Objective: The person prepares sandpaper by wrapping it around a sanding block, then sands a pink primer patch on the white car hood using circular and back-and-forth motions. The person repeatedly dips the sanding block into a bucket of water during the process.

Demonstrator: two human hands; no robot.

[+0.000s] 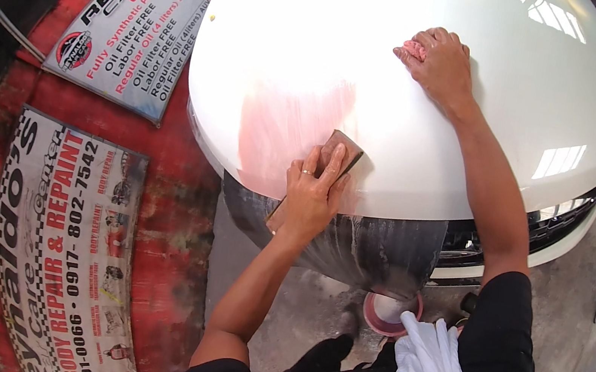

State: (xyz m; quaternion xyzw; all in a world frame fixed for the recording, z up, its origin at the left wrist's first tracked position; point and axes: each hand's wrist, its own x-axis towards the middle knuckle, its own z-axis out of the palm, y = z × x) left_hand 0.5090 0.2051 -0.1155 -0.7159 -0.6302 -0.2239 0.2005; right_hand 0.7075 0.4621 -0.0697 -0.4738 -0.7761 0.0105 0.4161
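The white car hood (pixel 410 148) spreads out in front of me, with a smeared, wet-looking pink patch (pixel 276 122) near its front left corner. My left hand (pixel 312 195) is closed around a long brown sanding block (pixel 347 149), held slantwise at the patch's lower right edge. The block's other end shows below my palm. Farther up and to the right, my right hand (pixel 444 66) rests on bare white paint. Its fingers are curled around a crumpled pink cloth or sponge (pixel 414 49), mostly hidden in the grip.
A dark, streaked sheet (pixel 381 247) hangs over the car's front below the hood edge. Under it, a reddish bucket (pixel 371 318) with cloudy liquid stands on the concrete floor. Two printed signs (pixel 134 26) hang on the red wall to the left. The black grille (pixel 465 244) lies right.
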